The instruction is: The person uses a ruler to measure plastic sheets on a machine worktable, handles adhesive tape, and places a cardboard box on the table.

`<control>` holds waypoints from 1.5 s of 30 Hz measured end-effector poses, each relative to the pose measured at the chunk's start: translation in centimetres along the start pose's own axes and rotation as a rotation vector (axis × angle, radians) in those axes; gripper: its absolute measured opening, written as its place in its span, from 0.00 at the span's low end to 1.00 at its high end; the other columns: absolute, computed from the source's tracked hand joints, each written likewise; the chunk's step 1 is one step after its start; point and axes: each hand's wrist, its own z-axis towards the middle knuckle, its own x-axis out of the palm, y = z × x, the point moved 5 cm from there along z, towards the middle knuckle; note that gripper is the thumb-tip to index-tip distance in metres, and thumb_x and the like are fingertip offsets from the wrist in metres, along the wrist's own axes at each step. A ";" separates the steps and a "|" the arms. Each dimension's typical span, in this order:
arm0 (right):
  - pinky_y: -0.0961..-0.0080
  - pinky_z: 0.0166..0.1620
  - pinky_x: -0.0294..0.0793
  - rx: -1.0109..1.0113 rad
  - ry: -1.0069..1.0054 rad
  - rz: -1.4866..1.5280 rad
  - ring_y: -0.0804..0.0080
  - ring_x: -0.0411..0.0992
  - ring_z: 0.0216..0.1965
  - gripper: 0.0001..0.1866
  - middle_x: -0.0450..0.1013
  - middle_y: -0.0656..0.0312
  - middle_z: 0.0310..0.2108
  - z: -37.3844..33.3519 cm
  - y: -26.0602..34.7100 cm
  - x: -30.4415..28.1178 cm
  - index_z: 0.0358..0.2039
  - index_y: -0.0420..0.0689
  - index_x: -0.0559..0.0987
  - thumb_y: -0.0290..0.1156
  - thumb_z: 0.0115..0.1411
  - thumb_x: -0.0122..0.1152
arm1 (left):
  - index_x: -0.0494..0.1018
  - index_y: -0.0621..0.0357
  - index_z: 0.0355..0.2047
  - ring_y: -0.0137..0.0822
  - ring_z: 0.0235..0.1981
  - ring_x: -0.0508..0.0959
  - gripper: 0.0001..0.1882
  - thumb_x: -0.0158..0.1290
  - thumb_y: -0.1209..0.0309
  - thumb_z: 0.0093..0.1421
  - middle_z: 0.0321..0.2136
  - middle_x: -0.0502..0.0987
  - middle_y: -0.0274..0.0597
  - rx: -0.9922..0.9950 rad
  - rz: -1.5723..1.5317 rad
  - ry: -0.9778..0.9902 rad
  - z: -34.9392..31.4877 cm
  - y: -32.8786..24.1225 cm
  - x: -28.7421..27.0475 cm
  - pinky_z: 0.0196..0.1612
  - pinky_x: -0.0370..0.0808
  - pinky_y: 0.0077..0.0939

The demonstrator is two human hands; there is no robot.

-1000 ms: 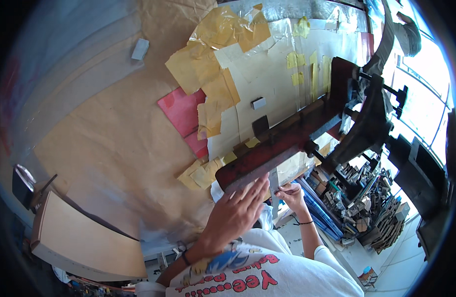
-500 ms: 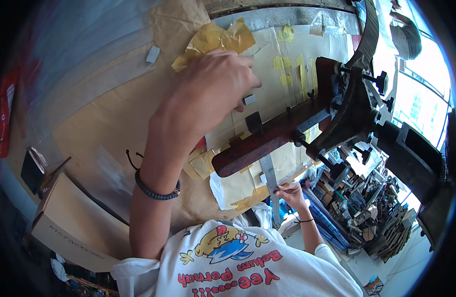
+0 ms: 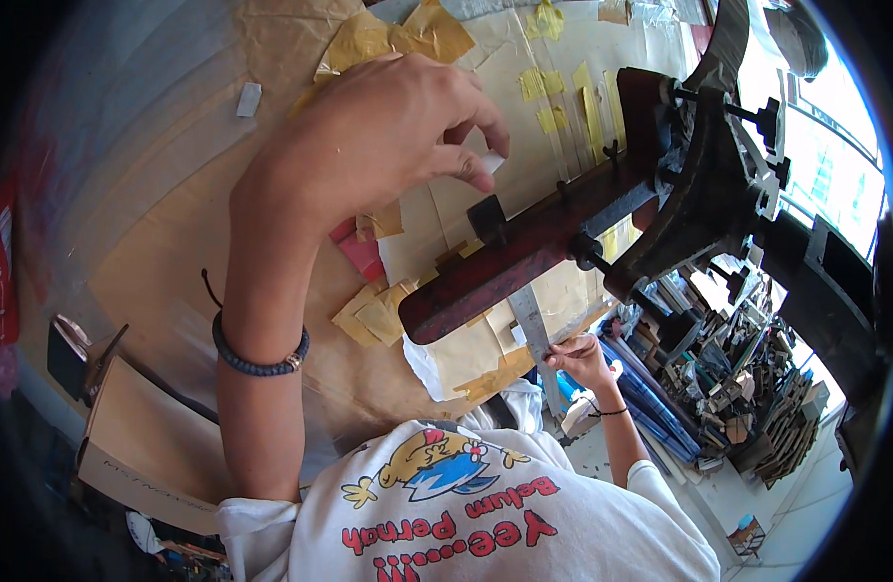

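Note:
My left hand (image 3: 398,126) reaches across the far part of a board (image 3: 553,155) covered in pale paper and yellow tape. Its thumb and index finger pinch a small white piece (image 3: 493,162). Lower right, my right hand (image 3: 580,361) grips a flat metal ruler (image 3: 531,320) between thumb and fingers. The ruler slants up and disappears beneath a dark red bar (image 3: 495,281) of a black metal clamp frame (image 3: 694,204). Close by the ruler lies another small white piece (image 3: 518,335). A black block (image 3: 486,220) stands on the bar, just below my left hand.
Brown paper (image 3: 165,233) covers the surface to the left, with a loose white piece (image 3: 249,100) on it. A cardboard box (image 3: 146,436) and a phone (image 3: 68,349) stand at lower left. Stacked wood scraps (image 3: 737,388) fill the right. Part of a person (image 3: 798,44) shows top right.
My left hand has shifted up and left, its thumb now apart from the palm and the white piece showing between the fingertips. My right hand still holds the ruler.

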 end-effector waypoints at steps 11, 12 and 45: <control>0.80 0.42 0.78 -0.010 -0.015 0.036 0.81 0.78 0.37 0.10 0.82 0.60 0.39 0.1 0.9 0.4 0.35 0.42 0.87 0.23 0.51 0.75 | 0.86 0.46 0.30 0.36 0.36 0.74 0.11 0.65 0.69 0.42 0.27 0.76 0.33 0.295 0.285 -0.148 -0.9 -0.9 2.0 0.43 0.66 0.33; 0.80 0.42 0.78 -0.011 -0.017 0.039 0.81 0.78 0.37 0.10 0.82 0.60 0.39 0.1 0.8 0.4 0.35 0.42 0.87 0.23 0.51 0.75 | 0.86 0.46 0.30 0.36 0.36 0.74 0.11 0.65 0.69 0.42 0.27 0.76 0.33 0.297 0.286 -0.146 -0.8 -1.1 2.0 0.43 0.66 0.33; 0.83 0.37 0.74 0.054 -0.080 0.010 0.84 0.75 0.32 0.13 0.82 0.65 0.31 0.2 -0.2 0.2 0.35 0.40 0.87 0.31 0.50 0.78 | 0.85 0.48 0.32 0.36 0.25 0.75 0.18 0.69 0.70 0.36 0.29 0.79 0.35 0.193 0.304 0.082 1.1 -1.9 1.7 0.34 0.72 0.31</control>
